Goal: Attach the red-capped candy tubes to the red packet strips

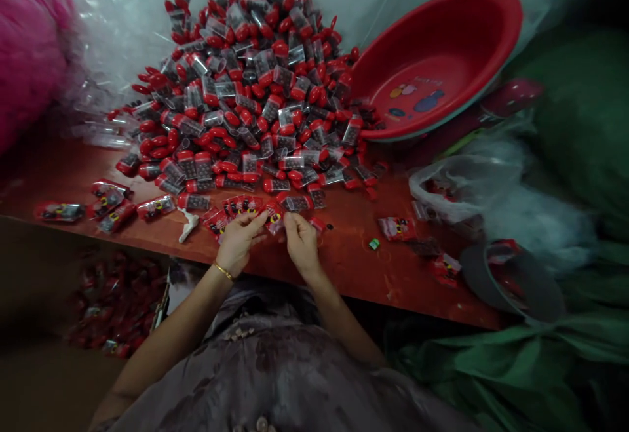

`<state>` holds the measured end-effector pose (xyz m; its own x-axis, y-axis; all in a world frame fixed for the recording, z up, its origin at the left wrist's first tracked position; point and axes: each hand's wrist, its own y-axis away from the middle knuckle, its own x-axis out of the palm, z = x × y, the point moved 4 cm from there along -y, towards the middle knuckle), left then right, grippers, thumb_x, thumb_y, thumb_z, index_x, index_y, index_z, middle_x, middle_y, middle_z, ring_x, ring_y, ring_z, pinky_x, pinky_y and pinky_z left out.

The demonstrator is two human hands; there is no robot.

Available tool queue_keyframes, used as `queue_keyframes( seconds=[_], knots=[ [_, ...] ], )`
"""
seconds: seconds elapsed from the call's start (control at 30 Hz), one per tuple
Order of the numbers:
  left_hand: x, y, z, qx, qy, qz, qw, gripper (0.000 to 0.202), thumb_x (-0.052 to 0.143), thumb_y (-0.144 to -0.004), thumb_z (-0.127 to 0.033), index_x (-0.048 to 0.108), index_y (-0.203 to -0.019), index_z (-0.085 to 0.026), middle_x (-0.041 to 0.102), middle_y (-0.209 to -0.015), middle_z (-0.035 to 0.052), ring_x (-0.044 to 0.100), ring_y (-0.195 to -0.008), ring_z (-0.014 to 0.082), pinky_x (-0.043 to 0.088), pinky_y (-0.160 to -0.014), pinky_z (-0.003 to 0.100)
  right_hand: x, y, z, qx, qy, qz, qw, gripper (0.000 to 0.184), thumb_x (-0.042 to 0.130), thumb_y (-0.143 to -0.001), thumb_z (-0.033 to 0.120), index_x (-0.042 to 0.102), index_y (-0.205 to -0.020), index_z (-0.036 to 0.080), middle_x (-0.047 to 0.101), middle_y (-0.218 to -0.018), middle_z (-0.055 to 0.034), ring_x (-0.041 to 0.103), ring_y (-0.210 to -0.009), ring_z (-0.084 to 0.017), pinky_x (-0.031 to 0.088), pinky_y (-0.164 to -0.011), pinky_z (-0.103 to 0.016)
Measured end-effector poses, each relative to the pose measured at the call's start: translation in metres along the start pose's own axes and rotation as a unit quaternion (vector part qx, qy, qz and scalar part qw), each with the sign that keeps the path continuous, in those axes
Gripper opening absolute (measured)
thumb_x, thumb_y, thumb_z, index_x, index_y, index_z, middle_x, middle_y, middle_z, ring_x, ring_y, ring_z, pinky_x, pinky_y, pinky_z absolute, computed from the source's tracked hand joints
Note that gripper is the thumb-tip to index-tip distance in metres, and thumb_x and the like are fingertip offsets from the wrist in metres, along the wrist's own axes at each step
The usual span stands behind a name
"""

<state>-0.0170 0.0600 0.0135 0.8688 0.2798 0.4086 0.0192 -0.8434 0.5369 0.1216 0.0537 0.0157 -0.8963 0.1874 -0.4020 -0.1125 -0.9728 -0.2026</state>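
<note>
My left hand [239, 238] and my right hand [301, 240] meet at the near edge of a red-brown table [363, 268]. Both pinch a small red printed packet [274, 219] between the fingertips. A gold bangle circles my left wrist. Right behind the hands lies a fan of similar red packets [234, 209]. A large heap of small clear tubes with red caps [250, 91] rises beyond them.
A red plastic basin [437, 58] leans at the back right. Loose packets [111, 199] lie at the left, another packet [396, 227] and a small green bit [374, 243] at the right. A clear bag [457, 186], a dark lid [511, 281] and green cloth fill the right side.
</note>
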Motion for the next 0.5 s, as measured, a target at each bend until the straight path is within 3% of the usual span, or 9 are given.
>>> queue_keyframes(
  seconds=[0.1, 0.23, 0.33, 0.43, 0.5],
  knots=[
    [-0.004, 0.0, -0.003, 0.014, 0.018, -0.007, 1.0, 0.047, 0.085, -0.042, -0.043, 0.057, -0.067, -0.014, 0.057, -0.057, -0.0046, 0.055, -0.05, 0.0074, 0.05, -0.054, 0.022, -0.02, 0.005, -0.004, 0.017, 0.165, -0.026, 0.986, 0.04, 0.032, -0.092, 0.047, 0.059, -0.085, 0.019, 0.064, -0.077, -0.006, 0.059, -0.072, -0.018, 0.042, -0.065, -0.029],
    [-0.004, 0.001, -0.002, 0.049, 0.01, -0.023, 0.998, 0.049, 0.082, -0.044, -0.049, 0.054, -0.067, -0.015, 0.051, -0.054, -0.0079, 0.05, -0.046, 0.0051, 0.049, -0.052, 0.021, -0.038, 0.014, -0.018, 0.131, 0.379, -0.022, 0.916, 0.055, 0.054, -0.077, 0.061, 0.053, -0.107, 0.015, 0.063, -0.092, -0.013, 0.062, -0.079, -0.026, 0.041, -0.063, -0.032],
    [-0.001, 0.001, 0.002, 0.065, 0.0, -0.038, 0.997, 0.052, 0.081, -0.043, -0.052, 0.053, -0.067, -0.016, 0.048, -0.052, -0.0096, 0.047, -0.042, 0.0038, 0.048, -0.05, 0.02, -0.036, 0.018, -0.022, 0.139, 0.451, -0.011, 0.882, 0.056, 0.059, -0.076, 0.053, 0.049, -0.116, 0.015, 0.06, -0.102, -0.0161, 0.063, -0.078, -0.027, 0.04, -0.061, -0.032],
    [0.0, 0.0, 0.005, 0.027, 0.015, -0.017, 0.999, 0.051, 0.082, -0.043, -0.05, 0.049, -0.063, -0.017, 0.046, -0.049, -0.0099, 0.049, -0.043, 0.0055, 0.049, -0.051, 0.022, -0.037, 0.019, -0.028, 0.116, 0.466, 0.005, 0.877, 0.035, 0.053, -0.082, 0.033, 0.054, -0.112, 0.014, 0.061, -0.102, -0.0155, 0.063, -0.075, -0.025, 0.041, -0.061, -0.032],
    [-0.001, 0.001, 0.006, -0.025, 0.026, 0.004, 0.999, 0.05, 0.083, -0.045, -0.048, 0.049, -0.063, -0.017, 0.049, -0.05, -0.0077, 0.054, -0.047, 0.0086, 0.051, -0.054, 0.024, -0.042, 0.019, -0.031, 0.081, 0.428, 0.012, 0.9, 0.028, 0.048, -0.082, 0.026, 0.058, -0.105, 0.014, 0.063, -0.097, -0.0143, 0.062, -0.076, -0.024, 0.043, -0.064, -0.033]
  ],
)
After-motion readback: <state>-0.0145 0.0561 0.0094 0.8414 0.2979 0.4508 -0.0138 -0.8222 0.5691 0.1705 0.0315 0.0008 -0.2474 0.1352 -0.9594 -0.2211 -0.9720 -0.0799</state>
